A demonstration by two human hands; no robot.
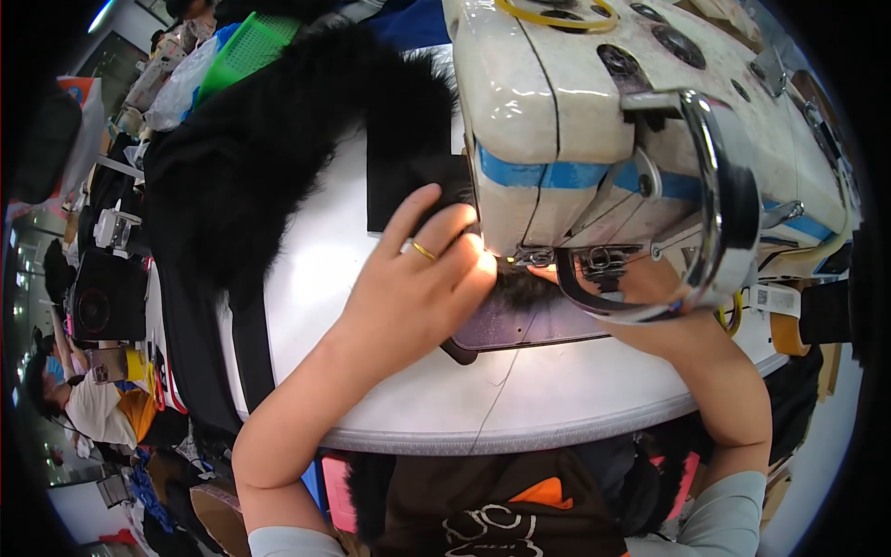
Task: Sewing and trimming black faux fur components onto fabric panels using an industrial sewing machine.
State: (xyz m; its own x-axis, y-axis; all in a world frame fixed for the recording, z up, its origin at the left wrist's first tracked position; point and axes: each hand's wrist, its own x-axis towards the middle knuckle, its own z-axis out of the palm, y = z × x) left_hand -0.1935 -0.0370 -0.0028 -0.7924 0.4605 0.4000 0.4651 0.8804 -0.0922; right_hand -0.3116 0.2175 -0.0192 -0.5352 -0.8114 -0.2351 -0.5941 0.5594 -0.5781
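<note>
My left hand point(422, 283), with a gold ring, lies at the left of the white-and-blue sewing machine point(529, 111), its fingers bent onto dark fur-edged fabric point(520, 292) beside the presser foot point(529, 256). My right hand point(650, 283) reaches in from the right behind the machine's front parts, fingertips near the needle area and mostly hidden. A flat black fabric piece point(404, 186) extends behind my left hand. The fur sits over a metal plate point(520, 334) on the white table point(390, 404).
Long black furry material point(251, 158) drapes over the table's left side. A green basket point(241, 56) stands behind it. Another person point(102, 408) sits at far left among other machines. A tape roll point(789, 330) is at the table's right edge.
</note>
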